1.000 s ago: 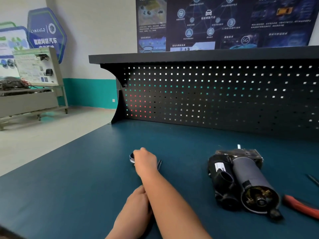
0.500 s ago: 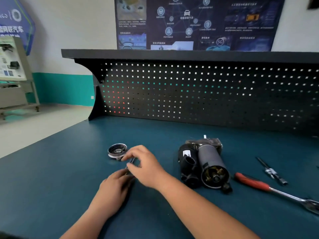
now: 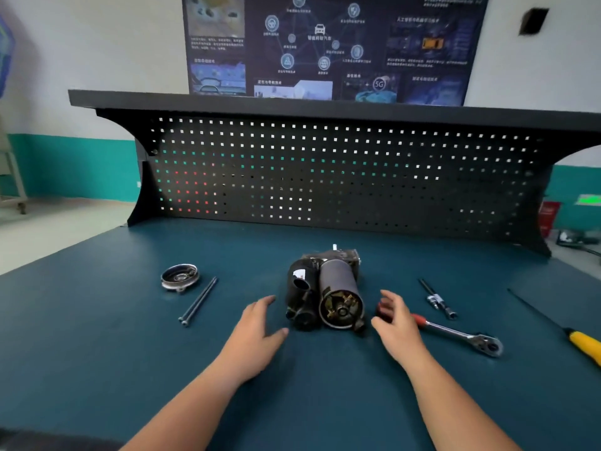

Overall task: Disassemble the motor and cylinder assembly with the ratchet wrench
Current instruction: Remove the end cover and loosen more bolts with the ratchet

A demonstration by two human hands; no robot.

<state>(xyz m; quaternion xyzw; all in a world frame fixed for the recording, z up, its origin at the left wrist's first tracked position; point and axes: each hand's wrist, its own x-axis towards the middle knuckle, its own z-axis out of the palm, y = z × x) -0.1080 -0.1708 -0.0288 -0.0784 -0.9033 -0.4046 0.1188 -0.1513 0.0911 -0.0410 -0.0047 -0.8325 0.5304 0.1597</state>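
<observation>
The motor and cylinder assembly [image 3: 325,294] lay mid-bench between both hands. The left hand [image 3: 257,333] and right hand [image 3: 395,327] were spread loose, holding nothing. The ratchet wrench [image 3: 455,335] lay with its handle partly hidden behind the right one.

The motor and cylinder assembly [image 3: 325,291] lay on the workbench [image 3: 97,336] before the pegboard [image 3: 325,174]; end cap [image 3: 180,277] and long bolts [image 3: 198,300] to its left, ratchet wrench [image 3: 455,333] and extension bar [image 3: 437,299] right.

A black pegboard [image 3: 325,177] stands along the far edge of the blue worktop [image 3: 97,353], with a dark poster [image 3: 325,43] on the wall above the pegboard. In front of the pegboard, far right, a yellow-handled tool [image 3: 583,345] lies on the worktop
</observation>
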